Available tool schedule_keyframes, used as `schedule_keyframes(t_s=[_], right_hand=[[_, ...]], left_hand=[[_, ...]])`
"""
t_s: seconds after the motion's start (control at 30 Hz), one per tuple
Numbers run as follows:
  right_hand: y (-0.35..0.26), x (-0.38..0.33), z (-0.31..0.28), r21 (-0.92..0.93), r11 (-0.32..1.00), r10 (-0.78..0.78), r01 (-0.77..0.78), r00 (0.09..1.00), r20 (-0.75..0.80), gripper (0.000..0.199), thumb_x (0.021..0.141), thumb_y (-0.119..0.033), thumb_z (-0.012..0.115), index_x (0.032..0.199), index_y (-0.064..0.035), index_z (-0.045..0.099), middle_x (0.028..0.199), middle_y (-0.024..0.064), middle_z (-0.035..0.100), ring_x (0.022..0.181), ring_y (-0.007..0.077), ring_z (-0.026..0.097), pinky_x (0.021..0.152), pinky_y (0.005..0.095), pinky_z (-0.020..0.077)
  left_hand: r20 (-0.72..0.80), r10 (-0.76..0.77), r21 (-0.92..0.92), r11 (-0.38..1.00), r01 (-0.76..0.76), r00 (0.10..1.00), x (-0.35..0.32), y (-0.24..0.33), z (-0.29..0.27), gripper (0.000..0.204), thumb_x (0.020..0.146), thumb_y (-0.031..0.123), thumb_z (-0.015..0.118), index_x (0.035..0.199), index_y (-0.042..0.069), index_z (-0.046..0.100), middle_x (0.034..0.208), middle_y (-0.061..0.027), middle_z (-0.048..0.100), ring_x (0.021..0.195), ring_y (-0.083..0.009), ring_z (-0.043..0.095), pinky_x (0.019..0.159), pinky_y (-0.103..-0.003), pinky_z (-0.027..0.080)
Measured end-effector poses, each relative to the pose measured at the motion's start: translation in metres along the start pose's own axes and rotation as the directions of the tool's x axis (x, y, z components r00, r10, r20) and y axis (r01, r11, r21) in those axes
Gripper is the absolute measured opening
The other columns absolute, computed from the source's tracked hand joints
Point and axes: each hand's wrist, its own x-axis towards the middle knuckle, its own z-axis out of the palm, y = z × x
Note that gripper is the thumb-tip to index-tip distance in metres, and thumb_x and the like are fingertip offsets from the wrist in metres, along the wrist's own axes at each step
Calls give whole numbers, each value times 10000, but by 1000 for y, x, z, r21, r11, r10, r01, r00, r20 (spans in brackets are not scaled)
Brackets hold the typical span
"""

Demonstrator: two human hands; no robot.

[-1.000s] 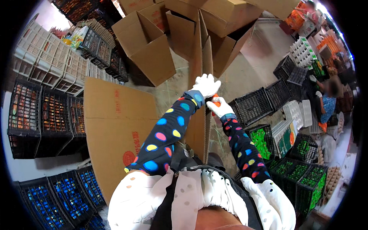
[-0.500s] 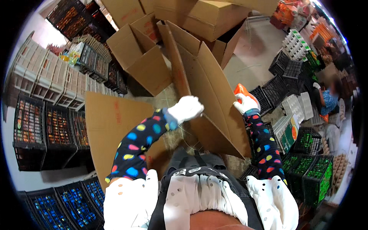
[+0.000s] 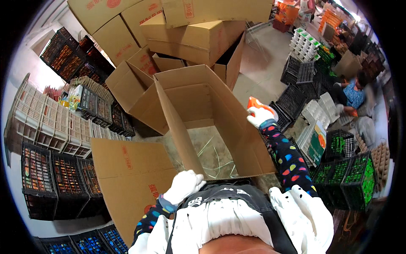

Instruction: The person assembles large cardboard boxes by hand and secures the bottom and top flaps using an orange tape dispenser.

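Note:
In front of me a brown cardboard box (image 3: 243,131) stands opened into a four-sided frame, and the floor shows through its bottom. My left hand (image 3: 184,187), in a white glove, is closed at its near left corner, fingers curled against the cardboard edge. Beyond the box's right wall, my right hand (image 3: 262,116), also gloved in white, is closed around an orange thing (image 3: 253,103). Most of that thing is hidden by the glove, so its kind is unclear. A flattened carton (image 3: 131,169) lies to the left, beside my left forearm.
More cardboard boxes (image 3: 182,40) are piled ahead. Pale plastic crates (image 3: 46,114) and black crates of packed goods (image 3: 67,178) line the left. On the right are black crates (image 3: 292,101), egg trays (image 3: 315,114) and green-filled crates (image 3: 344,178). A person (image 3: 355,93) sits at the far right.
The folded cardboard has spread into an open box. My left hand has come down and toward me to its near corner; my right hand still holds the orange thing, slightly farther left.

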Motion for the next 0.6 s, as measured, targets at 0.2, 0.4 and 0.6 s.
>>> schedule_keyframes(t_s=[0.2,0.4,0.6], right_hand=[[-27,54,-31,-147,970,-220,194,956,-193,282,825,-402,615,1042,-259,724,906,165,721,835,375,702,771,521,546],[1,48,5,-193,964,-213,184,966,-144,281,865,-415,623,1089,-259,689,941,170,690,857,370,698,744,534,547],[37,42,12,-172,985,-41,26,996,-82,379,916,-486,569,1213,-269,663,1035,197,679,924,387,682,803,530,544]], left_hand=[[72,29,102,994,-36,997,47,37,-34,297,958,357,575,872,111,716,728,-202,664,737,-389,695,659,-486,566],[232,144,-402,915,-41,962,75,68,-56,462,1001,362,586,1335,44,611,1224,-204,689,1039,-380,686,931,-421,549],[-808,309,197,944,-264,501,42,98,-290,607,835,376,802,1265,-15,627,1279,-207,652,1181,-382,642,1018,-477,510]])
